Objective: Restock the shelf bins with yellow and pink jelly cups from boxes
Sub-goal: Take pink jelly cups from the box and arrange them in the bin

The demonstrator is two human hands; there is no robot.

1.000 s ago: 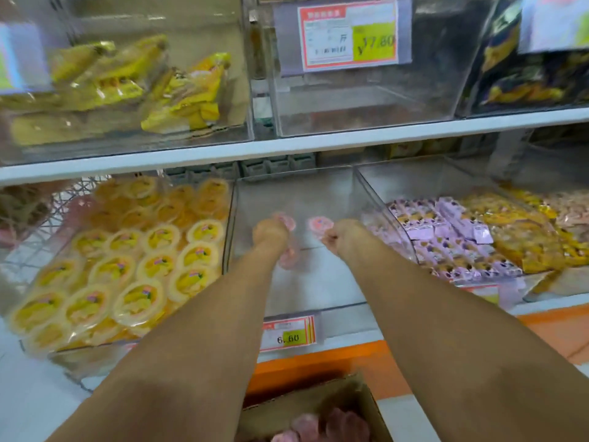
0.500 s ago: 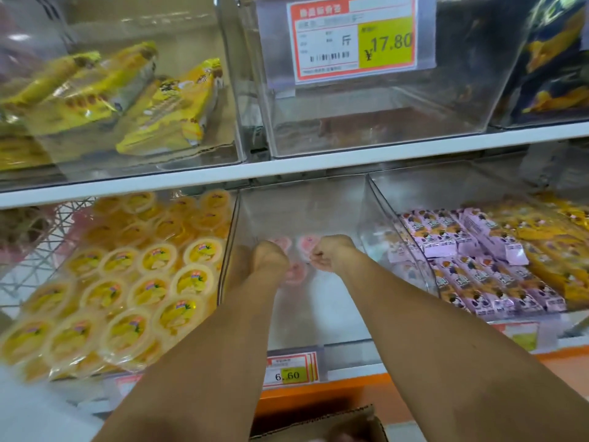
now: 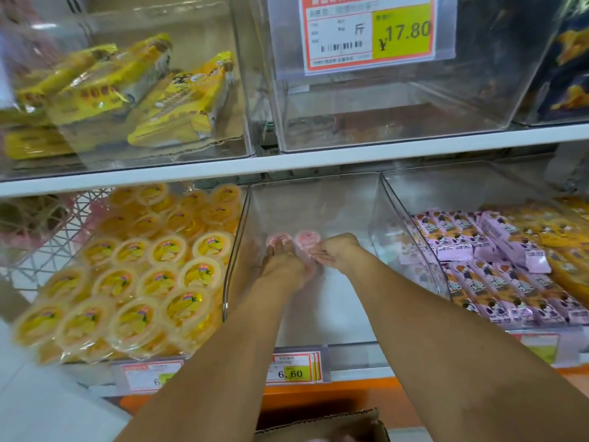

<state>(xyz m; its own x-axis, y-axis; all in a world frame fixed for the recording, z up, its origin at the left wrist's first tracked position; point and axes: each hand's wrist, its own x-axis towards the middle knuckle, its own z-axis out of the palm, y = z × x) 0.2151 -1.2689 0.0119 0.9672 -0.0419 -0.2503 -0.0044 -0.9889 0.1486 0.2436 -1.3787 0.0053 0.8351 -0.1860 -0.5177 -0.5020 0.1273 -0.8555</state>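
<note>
Two round pink jelly cups (image 3: pixel 307 238) sit at 12 o'clock in the clear plastic bin (image 3: pixel 318 314). The left hand's (image 3: pixel 282 264) grip is blurred, so I cannot tell its state. The right hand's (image 3: pixel 339 252) fingers (image 3: pixel 318 255) curl around one cup's edge. On the bare bin floor, released cups may tip or slide.

Two pink jelly cups (image 3: pixel 307 238) stand side by side in the middle bin (image 3: pixel 322 311).

Lower shelf (image 3: pixel 357 376), three clear bins: middle bin (image 3: pixel 318 202) around left hand (image 3: pixel 283 263) and right hand (image 3: pixel 338 253); yellow-cup bin (image 3: pixel 235 247) leftward, purple-packet bin (image 3: pixel 398 224) rightward.
</note>
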